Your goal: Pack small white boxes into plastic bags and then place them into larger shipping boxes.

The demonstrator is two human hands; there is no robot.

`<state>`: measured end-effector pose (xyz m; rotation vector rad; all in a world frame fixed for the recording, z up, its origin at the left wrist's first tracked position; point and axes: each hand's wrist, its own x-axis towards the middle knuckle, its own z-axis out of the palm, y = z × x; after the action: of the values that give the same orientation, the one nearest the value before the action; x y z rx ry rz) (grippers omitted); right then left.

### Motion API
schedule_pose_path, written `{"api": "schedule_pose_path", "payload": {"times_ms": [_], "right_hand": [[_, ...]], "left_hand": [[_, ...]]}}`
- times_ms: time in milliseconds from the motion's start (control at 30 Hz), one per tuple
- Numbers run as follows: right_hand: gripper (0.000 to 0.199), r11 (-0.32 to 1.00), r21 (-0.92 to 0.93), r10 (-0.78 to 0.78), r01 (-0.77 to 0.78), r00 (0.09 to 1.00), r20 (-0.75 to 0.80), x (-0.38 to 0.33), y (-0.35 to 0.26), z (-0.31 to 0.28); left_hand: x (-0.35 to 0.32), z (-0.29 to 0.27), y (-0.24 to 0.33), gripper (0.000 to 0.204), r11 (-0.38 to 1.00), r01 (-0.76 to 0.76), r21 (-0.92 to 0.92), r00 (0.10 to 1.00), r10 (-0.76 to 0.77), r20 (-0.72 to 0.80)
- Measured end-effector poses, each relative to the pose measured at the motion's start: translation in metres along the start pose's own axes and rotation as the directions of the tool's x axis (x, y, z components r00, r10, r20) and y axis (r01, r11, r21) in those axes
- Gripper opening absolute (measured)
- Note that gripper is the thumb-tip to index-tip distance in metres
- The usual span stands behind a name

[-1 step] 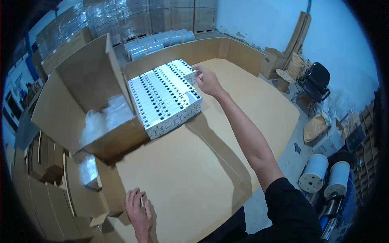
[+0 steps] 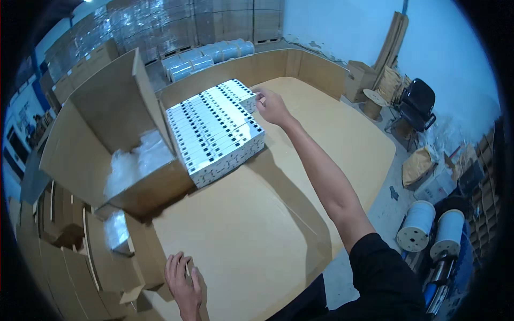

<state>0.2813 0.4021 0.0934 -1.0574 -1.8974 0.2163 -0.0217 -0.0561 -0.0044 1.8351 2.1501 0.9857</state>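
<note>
My right hand (image 2: 272, 105) reaches to the far right corner of a stack of long white boxes (image 2: 217, 128) printed with black squares. Its fingers are curled closed, fingertips against the end of a box in a far row; whether they pinch anything is hidden. The boxes lie side by side in a block, the far rows ending further left than the near ones. At the table's near left edge, my left hand (image 2: 184, 283) rests with fingers loosely bent and apart, holding nothing.
The tan table (image 2: 241, 235) has a cardboard wall (image 2: 225, 68) along its far side. Left of the stack stands an open carton (image 2: 152, 184) with clear plastic bags (image 2: 140, 156). Smaller cartons (image 2: 110, 257) sit lower left. A black chair (image 2: 418, 101) and wire spools (image 2: 415, 227) stand at right.
The view has shifted very slightly. Both hands and the white boxes keep their places.
</note>
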Motion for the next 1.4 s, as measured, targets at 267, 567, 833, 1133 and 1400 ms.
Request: {"api": "schedule_pose_path", "payload": {"times_ms": [267, 567, 833, 1133, 1400], "right_hand": [[0.066, 0.961, -0.151, 0.256, -0.233, 0.953, 0.162, 0.016, 0.079, 0.053], [0.060, 0.899, -0.106, 0.437, -0.425, 0.885, 0.160, 0.011, 0.069, 0.061], [0.032, 0.978, 0.009, 0.210, -0.211, 0.977, 0.032, -0.010, 0.091, 0.065], [0.029, 0.993, -0.031, 0.103, -0.115, 0.957, -0.272, -0.072, 0.074, 0.005], [0.030, 0.958, 0.056, 0.283, -0.280, 0.909, -0.305, -0.161, -0.043, -0.017]], "left_hand": [[0.017, 0.006, 0.014, 0.024, 0.991, -0.103, 0.080, 0.990, 0.110, -0.091], [0.018, 0.008, 0.006, 0.024, 0.982, -0.113, 0.153, 0.986, 0.130, -0.104], [0.016, 0.006, 0.010, 0.026, 0.988, -0.083, 0.128, 0.992, 0.094, -0.082], [0.039, 0.023, 0.007, 0.027, 0.998, 0.028, -0.064, 0.999, -0.031, -0.038], [0.088, 0.040, 0.012, 0.021, 0.938, -0.015, -0.346, 0.994, -0.023, -0.104]]}}
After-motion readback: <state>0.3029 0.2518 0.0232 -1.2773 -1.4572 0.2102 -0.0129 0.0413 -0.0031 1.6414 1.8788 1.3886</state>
